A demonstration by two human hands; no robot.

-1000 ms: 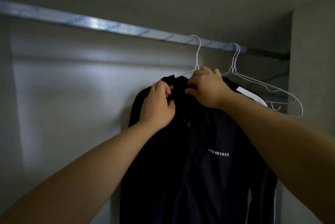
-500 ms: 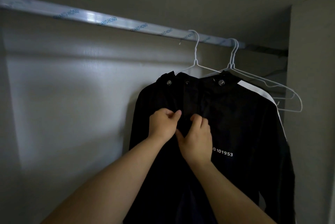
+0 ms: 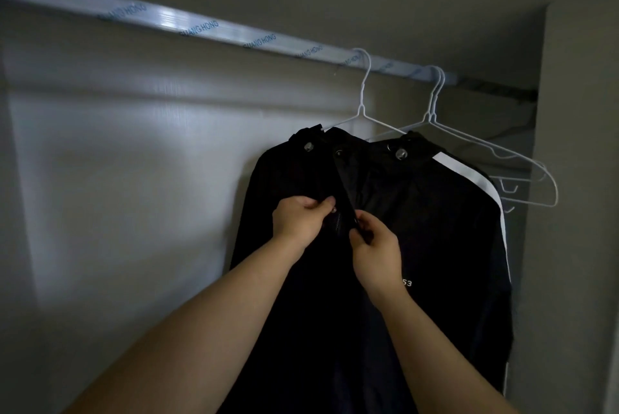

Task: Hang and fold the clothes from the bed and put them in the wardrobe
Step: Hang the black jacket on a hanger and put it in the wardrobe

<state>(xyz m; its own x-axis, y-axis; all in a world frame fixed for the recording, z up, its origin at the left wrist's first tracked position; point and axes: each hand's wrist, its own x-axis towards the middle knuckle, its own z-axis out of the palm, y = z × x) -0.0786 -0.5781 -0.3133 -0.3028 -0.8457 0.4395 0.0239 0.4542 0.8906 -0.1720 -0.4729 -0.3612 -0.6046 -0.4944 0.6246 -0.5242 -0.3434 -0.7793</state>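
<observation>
Already up, the black jacket [image 3: 435, 229] hangs on a white wire hanger [image 3: 362, 109] hooked over the wardrobe rail [image 3: 201, 28], toward its right end. The left hand [image 3: 298, 224] has its grip pinched on the front edge on its own side at chest height, and the right hand [image 3: 376, 253] has its grip pinched on the opposite flap. The step looks like closing or squaring the front. To do it well, level the two edges before joining them and pull downward, not outward, so the shoulders stay on the thin wire. Two empty hangers [image 3: 432, 114] hang just beside it on the right. Half a second ago the hands were touching. Now they are slightly apart, the flap is turned open, and the right wrist covers all the chest print but "53".
</observation>
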